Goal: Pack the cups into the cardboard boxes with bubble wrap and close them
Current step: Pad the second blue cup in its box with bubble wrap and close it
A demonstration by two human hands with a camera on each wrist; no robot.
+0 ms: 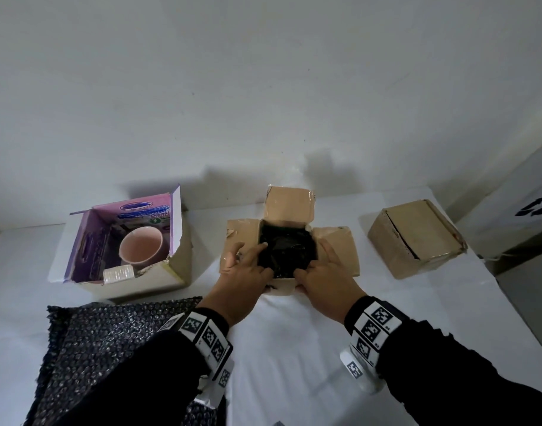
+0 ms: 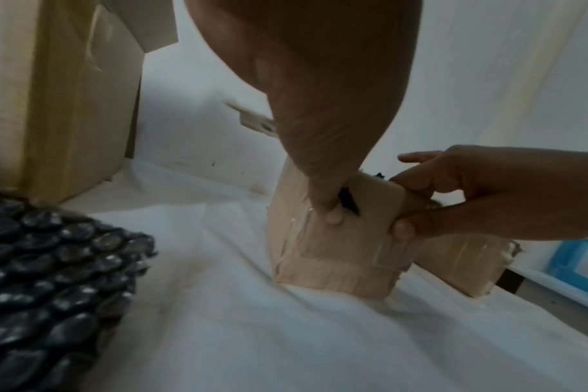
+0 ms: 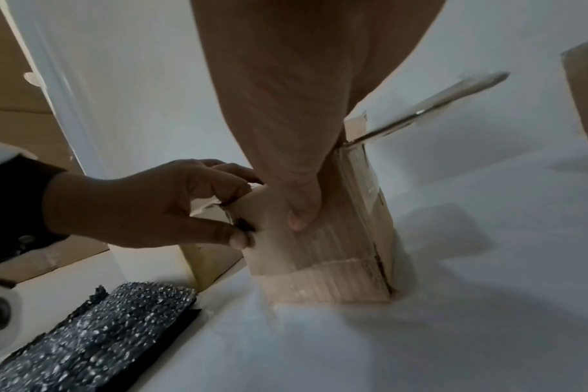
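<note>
The middle cardboard box stands with its flaps spread, black bubble wrap filling its inside. My left hand and right hand both hold its near flap: fingers reach over the rim onto the wrap, thumbs press the outside. In the left wrist view my left thumb sits on the flap, beside a bit of black wrap poking out, with the right hand pinching alongside. The right wrist view shows the same box and the left hand. Whether a cup lies under the wrap is hidden.
An open box with a purple lining stands at the left and holds a pink cup and a small pale packet. A closed cardboard box sits at the right. A black bubble wrap sheet lies at the near left.
</note>
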